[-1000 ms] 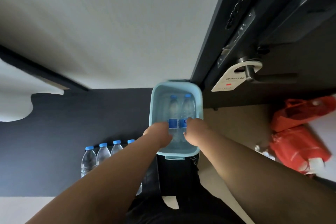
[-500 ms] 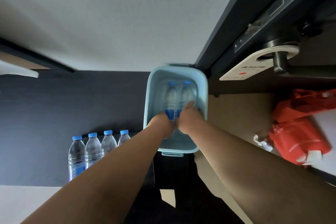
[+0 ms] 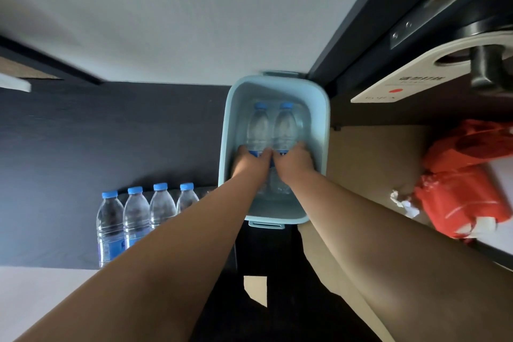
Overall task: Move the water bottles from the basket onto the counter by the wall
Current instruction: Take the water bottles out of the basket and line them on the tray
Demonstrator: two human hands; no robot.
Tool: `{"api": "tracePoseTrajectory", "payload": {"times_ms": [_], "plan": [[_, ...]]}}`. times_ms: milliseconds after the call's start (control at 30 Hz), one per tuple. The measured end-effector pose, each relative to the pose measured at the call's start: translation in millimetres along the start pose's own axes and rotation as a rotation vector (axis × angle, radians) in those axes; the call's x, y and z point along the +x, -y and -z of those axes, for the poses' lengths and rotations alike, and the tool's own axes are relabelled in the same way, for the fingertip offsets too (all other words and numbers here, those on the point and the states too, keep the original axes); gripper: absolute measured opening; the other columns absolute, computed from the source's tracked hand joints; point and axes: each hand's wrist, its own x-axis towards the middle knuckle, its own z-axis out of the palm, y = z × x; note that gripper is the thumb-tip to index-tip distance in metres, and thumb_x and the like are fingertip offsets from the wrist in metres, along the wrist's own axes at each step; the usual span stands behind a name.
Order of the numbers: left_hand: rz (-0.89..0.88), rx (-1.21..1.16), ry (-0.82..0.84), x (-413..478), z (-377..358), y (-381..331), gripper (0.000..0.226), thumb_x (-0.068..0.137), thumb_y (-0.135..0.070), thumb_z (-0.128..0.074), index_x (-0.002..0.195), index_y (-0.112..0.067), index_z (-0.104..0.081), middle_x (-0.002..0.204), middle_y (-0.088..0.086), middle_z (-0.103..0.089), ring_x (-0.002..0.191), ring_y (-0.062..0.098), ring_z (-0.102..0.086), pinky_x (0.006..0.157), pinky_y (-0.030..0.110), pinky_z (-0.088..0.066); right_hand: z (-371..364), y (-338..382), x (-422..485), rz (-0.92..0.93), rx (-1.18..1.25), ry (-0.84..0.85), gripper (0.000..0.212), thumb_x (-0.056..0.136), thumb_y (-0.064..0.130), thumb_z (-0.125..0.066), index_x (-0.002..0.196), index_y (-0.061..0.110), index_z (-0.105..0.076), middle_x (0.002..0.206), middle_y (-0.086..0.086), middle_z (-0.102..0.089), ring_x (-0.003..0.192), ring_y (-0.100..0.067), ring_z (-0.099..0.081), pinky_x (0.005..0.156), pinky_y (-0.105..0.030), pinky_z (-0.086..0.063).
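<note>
Four bottles [image 3: 136, 216] stand capped in a row on the dark counter [image 3: 55, 147], well to the left of the fingers. The row's near end runs behind the left forearm, so I cannot say whether another stands there. That much of the job looks done.

Two remain. The left hand [image 3: 249, 165] has its fingers [image 3: 243, 150] curled round the label band of the left bottle [image 3: 258, 128]. Just right of it the right bottle [image 3: 286, 128] is gripped the same way by the right hand [image 3: 295, 164], and the two thumbs almost meet between the bottles. Both bottles lie side by side inside the pale blue basket [image 3: 323, 108], caps pointing away from the fingertips, and neither looks raised above its rim. I see nothing else in the basket, so this pair is probably the last.

Further right of the fingers, a door sign [image 3: 402, 83] hangs and a red bag [image 3: 466, 180] lies.

A second ago the hands were slightly apart, just reaching the labels. Now they are closer together and wrapped on. The bottles have not shifted in the basket, and the row still shows four caps.
</note>
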Motion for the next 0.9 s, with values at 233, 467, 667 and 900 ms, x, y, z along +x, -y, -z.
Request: {"api": "tracePoseTrajectory", "payload": {"times_ms": [233, 467, 667, 900], "plan": [[0.097, -0.093, 0.062, -10.5, 16.8, -1.5, 0.043, 0.079, -0.048, -0.060, 0.110, -0.018, -0.050, 0.088, 0.006, -0.059, 0.070, 0.024, -0.059, 0.056, 0.028, -0.041, -1.5, 0.1, -5.9, -0.064, 0.164, -0.004, 0.066, 0.073, 0.034, -0.086, 0.120, 0.008, -0.048, 0.107, -0.014, -0.067, 0.082, -0.028, -0.067, 0.060, -0.032, -0.052], [0.010, -0.083, 0.096, -38.7, 32.4, 0.2, 0.042, 0.083, -0.046, -0.064, 0.109, -0.017, -0.048, 0.093, 0.009, -0.062, 0.070, 0.025, -0.060, 0.058, 0.030, -0.047, 7.2, -6.9, -31.0, -0.040, 0.240, -0.022, 0.058, 0.078, 0.035, -0.083, 0.118, 0.013, -0.048, 0.102, -0.009, -0.065, 0.073, -0.020, -0.064, 0.051, -0.027, -0.047], [-0.079, -0.080, 0.096, -53.4, 41.6, -4.1, 0.060, 0.088, -0.049, -0.068, 0.131, -0.011, -0.049, 0.100, 0.007, -0.062, 0.082, 0.026, -0.065, 0.073, 0.038, -0.057, 19.5, -4.1, -44.1, -0.022, 0.322, -0.058, 0.049, 0.081, 0.033, -0.085, 0.115, 0.014, -0.055, 0.100, -0.006, -0.068, 0.073, -0.020, -0.068, 0.053, -0.028, -0.051], [-0.117, -0.117, 0.093, -80.9, 61.6, -2.5, 0.052, 0.089, -0.047, -0.068, 0.125, -0.014, -0.050, 0.095, 0.004, -0.060, 0.070, 0.019, -0.058, 0.056, 0.029, -0.043, 32.1, 4.4, -72.5, 0.015, 0.293, -0.031, 0.052, 0.083, 0.038, -0.083, 0.118, 0.019, -0.050, 0.096, -0.001, -0.065, 0.071, -0.017, -0.067, 0.044, -0.023, -0.044]]}}
